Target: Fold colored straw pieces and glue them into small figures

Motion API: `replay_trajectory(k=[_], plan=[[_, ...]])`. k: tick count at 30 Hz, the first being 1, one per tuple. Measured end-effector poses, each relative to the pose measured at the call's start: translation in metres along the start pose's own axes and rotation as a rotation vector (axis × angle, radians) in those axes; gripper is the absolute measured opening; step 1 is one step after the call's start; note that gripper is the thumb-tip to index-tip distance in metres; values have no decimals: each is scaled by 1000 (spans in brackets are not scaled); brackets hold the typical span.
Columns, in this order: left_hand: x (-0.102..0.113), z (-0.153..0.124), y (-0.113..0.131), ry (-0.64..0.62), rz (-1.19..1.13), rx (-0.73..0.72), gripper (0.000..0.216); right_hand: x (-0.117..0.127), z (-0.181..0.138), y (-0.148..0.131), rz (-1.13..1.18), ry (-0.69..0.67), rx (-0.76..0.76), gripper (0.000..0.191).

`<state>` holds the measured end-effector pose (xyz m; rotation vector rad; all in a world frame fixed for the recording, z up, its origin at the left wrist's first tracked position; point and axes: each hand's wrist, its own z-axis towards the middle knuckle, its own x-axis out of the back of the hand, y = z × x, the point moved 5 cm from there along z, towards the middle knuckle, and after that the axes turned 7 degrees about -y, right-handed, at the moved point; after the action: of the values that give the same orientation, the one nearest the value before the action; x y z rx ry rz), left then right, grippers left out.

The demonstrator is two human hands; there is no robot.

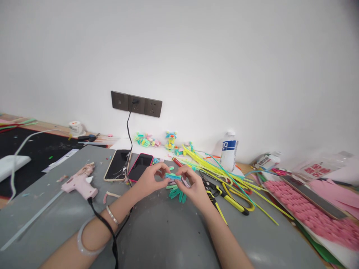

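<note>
Between my two hands is a short blue and green fuzzy piece (173, 176) that looks like pipe cleaner. My left hand (150, 181) pinches its left end between thumb and forefinger. At the other end, the fingers of my right hand (193, 186) are closed on it as well. Just below, a cluster of teal pipe cleaner pieces (176, 194) lies on the grey mat (157, 235). Fingers cover part of the held piece, so its full shape cannot be made out.
A pink glue gun (81, 183) with a black cord lies left, near two phones (117, 165). Yellow-handled pliers (231, 200) and long yellow pipe cleaners (213, 164) lie right. A bottle (228, 151) and small fuzzy figures (171, 141) stand by the wall.
</note>
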<state>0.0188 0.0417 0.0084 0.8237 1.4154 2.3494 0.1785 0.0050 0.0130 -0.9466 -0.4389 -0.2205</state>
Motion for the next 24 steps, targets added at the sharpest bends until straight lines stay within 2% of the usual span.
replay_trajectory(k=[7, 18, 24], plan=[[-1, 0, 5, -24, 8, -22, 9, -2, -1, 1, 58, -41, -37, 11], [-3, -1, 5, -18, 22, -48, 10, 1, -1, -1, 27, -26, -18, 9], [-2, 0, 4, -6, 42, -57, 26, 6, 0, -3, 14, 7, 25, 13]])
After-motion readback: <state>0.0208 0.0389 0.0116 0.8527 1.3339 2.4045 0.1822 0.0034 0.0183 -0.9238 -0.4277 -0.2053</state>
